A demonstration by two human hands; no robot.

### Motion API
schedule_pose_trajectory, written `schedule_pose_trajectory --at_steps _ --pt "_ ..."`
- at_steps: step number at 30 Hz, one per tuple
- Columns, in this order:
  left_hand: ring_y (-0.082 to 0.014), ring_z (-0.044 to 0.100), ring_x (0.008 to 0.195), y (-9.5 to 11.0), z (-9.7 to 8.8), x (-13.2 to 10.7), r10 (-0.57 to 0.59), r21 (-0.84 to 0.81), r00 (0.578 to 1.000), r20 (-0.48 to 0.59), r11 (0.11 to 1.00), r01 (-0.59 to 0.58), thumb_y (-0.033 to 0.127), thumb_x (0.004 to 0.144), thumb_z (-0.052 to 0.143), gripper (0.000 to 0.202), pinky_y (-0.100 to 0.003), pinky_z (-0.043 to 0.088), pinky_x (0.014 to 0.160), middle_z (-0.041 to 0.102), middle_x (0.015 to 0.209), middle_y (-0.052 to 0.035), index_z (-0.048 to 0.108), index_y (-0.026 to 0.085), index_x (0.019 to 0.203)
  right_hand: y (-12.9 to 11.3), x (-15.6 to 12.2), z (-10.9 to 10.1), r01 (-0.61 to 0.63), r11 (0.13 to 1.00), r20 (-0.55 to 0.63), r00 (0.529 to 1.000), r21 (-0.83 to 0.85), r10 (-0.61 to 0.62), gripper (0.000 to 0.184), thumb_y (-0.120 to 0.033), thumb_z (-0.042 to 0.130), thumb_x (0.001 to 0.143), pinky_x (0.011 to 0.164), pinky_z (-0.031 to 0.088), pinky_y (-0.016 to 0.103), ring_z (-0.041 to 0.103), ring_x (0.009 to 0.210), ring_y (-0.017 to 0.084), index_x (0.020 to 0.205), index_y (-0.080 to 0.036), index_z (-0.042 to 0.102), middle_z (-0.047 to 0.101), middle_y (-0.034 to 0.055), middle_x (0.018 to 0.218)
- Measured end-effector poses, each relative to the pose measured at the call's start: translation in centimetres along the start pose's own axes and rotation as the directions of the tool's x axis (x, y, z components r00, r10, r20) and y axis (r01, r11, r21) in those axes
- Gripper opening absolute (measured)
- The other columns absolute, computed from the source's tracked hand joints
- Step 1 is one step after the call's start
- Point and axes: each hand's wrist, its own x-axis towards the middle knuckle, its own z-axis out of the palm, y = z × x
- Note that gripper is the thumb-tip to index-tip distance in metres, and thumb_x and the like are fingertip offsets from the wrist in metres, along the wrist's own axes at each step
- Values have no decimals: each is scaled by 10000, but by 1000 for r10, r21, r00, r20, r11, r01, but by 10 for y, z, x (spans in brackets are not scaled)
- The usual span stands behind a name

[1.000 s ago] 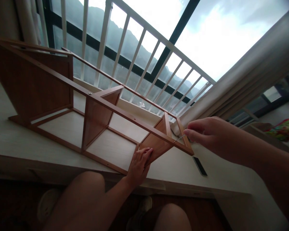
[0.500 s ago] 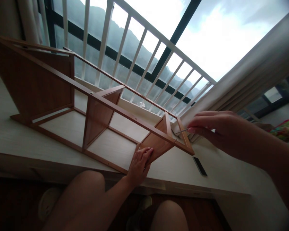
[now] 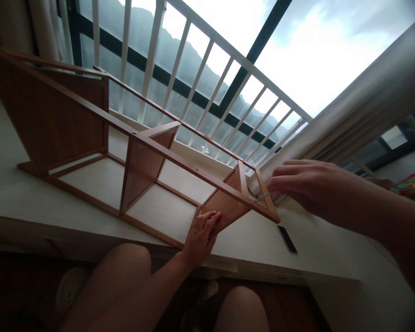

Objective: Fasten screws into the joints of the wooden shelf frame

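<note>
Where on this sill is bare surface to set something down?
Free: the white sill left of the wooden frame, and right of the dark flat object. Crowded: the frame's right end, where the left hand and the right hand with a thin tool meet.

- The left hand (image 3: 201,236) is low in the middle. It points up, with the fingers flat and close together. The palm faces away.
- The left arm comes up from below, past the bare left knee (image 3: 129,263).
- The right hand (image 3: 302,183) is higher up and on the right side. Its fingers are bent and pinched together at the tips.
- The right arm comes in from the right edge and reaches left, almost straight.
- The right knee (image 3: 244,306) is at the bottom.
</note>
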Motion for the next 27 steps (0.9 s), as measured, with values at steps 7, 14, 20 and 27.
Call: schedule_pose_trajectory --at_steps 7,14,20,27 --pt "-277 494 1369 -1 1 0 0 -3 1000 -8 1000 0 211 997 511 636 -500 435 1164 505 1492 -134 337 285 1605 3 1 -1 5 1000 3 1000 -2 -5 303 -31 455 896 778 386 337 597 859 191 969 -231 671 654 22 918" --pt "-278 473 1377 -2 1 -1 -2 -19 1000 2 1000 2 184 981 522 664 -506 422 1174 485 1501 -131 326 288 1607 5 0 0 59 996 8 998 69 -59 279 -68 434 941 780 385 336 586 872 190 943 -231 660 658 28 923" --pt "-276 488 1365 -1 1 0 0 -24 1000 -4 1000 0 193 985 515 661 -503 430 1169 499 1482 -132 323 291 1609 16 5 2 209 974 -49 977 84 -206 308 -137 392 1018 799 399 338 562 887 192 930 -214 677 698 62 958" --pt "-279 485 1370 -1 -1 1 5 -24 1000 6 1000 -5 206 982 525 676 -502 429 1169 502 1482 -129 309 298 1616 3 10 3 -15 997 0 1000 69 15 336 -324 422 1025 727 387 343 569 764 178 801 -214 647 666 40 806"
